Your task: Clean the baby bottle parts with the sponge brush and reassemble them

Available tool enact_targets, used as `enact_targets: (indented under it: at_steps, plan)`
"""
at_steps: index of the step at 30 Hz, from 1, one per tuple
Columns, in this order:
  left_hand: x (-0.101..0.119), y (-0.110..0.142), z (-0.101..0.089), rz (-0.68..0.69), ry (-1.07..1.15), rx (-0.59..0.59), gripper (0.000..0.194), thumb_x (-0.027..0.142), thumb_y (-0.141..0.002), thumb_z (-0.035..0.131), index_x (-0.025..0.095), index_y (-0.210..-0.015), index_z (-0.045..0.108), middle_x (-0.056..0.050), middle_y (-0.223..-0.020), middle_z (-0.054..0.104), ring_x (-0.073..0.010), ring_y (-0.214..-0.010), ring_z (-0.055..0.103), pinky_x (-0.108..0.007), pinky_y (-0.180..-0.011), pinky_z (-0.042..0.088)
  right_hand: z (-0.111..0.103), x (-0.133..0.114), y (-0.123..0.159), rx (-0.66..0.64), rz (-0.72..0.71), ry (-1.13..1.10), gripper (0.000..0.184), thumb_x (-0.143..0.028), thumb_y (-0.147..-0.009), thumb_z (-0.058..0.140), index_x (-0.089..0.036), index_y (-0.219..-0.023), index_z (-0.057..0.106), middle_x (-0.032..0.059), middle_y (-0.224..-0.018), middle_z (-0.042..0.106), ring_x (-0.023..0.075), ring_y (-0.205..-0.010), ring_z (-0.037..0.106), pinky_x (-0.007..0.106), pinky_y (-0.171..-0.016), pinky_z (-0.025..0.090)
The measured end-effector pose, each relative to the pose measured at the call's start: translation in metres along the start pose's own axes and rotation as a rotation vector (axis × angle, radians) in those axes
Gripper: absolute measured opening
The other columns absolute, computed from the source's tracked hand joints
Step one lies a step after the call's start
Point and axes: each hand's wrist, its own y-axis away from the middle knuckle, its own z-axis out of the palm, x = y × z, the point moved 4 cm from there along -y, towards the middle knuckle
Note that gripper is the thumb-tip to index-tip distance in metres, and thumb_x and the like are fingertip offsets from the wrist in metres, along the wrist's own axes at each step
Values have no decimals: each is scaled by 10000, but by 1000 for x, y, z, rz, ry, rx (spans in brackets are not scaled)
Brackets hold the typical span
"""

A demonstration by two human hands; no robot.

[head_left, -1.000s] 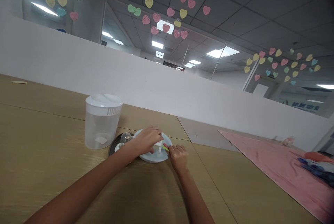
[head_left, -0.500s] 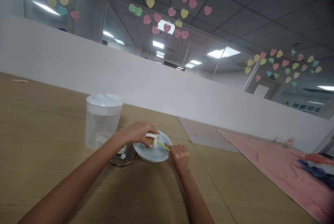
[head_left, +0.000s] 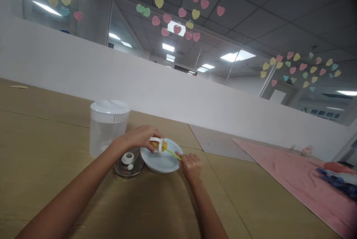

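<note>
White looped tool [head_left: 160,146], perhaps plastic, in the grip of left hand [head_left: 143,136], slim green stick [head_left: 173,154] in right hand [head_left: 191,166].

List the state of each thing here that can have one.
Bucket: upright, lid on.
Plate: face up.
Tray: flat, white parts on it.
White frame: in left hand, around yellow piece.
Green stick: held in right hand.
Pink cloth: spread, creased.

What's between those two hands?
In the head view, a white holder, yellow piece and green stick show between left hand and right hand, above the dish.
</note>
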Motion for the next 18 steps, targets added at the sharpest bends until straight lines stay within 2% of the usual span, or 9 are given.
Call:
enact_targets:
  at_steps: [6, 18]
  plan:
    - [2, 4, -8, -70, -10, 10, 477, 270, -647, 746, 280, -1108, 627, -4, -1129, 646, -218, -1037, 585, -244, -802, 416, 1, 3, 3, -16, 11, -7, 453, -303, -911, 521, -180, -480, 460, -29, -411, 433, 98, -459, 369, 279, -550, 195]
    - [0, 10, -15, -104, -39, 19, 488, 270, -663, 734, 271, -1135, 610, -31, -1173, 627, -234, -1080, 563, -279, -861, 416, 1, 8, 6, -22, 19, 12, 461, -293, -909, 523, -178, -470, 443, -34, -410, 420, 92, -451, 356, 275, -545, 196]
